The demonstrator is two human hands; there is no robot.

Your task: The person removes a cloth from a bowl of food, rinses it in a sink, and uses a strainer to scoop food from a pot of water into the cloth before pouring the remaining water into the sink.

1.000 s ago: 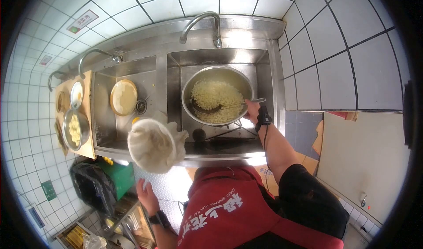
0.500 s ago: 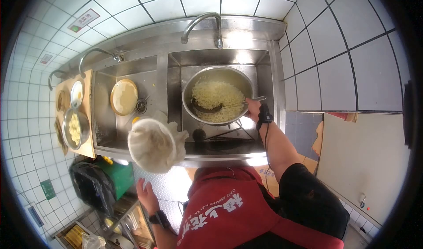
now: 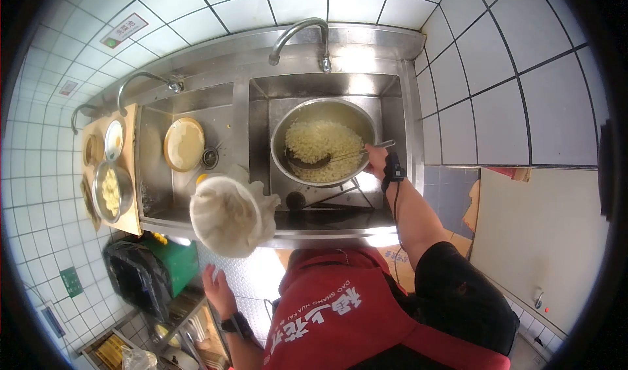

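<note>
My right hand (image 3: 376,161) is closed around the long metal handle of a skimmer (image 3: 348,155). The skimmer's dark round head lies partly sunk in pale, diced food (image 3: 325,136). That food fills much of a large steel basin (image 3: 371,123) in the right sink. Low beside my body, my left hand (image 3: 220,293) has its fingers apart and holds nothing. Nearest to it is a round container draped with whitish cloth (image 3: 226,216), on the sink's front edge; what is inside the cloth cannot be made out.
A tan-rimmed round dish (image 3: 184,144) lies in the left sink (image 3: 152,174). On the wooden board (image 3: 131,203) at far left are a steel bowl of pale yellow chunks (image 3: 111,191) and a white dish (image 3: 114,140). Curved faucets (image 3: 302,24) reach over the sinks. A black-lined bin (image 3: 137,278) stands below.
</note>
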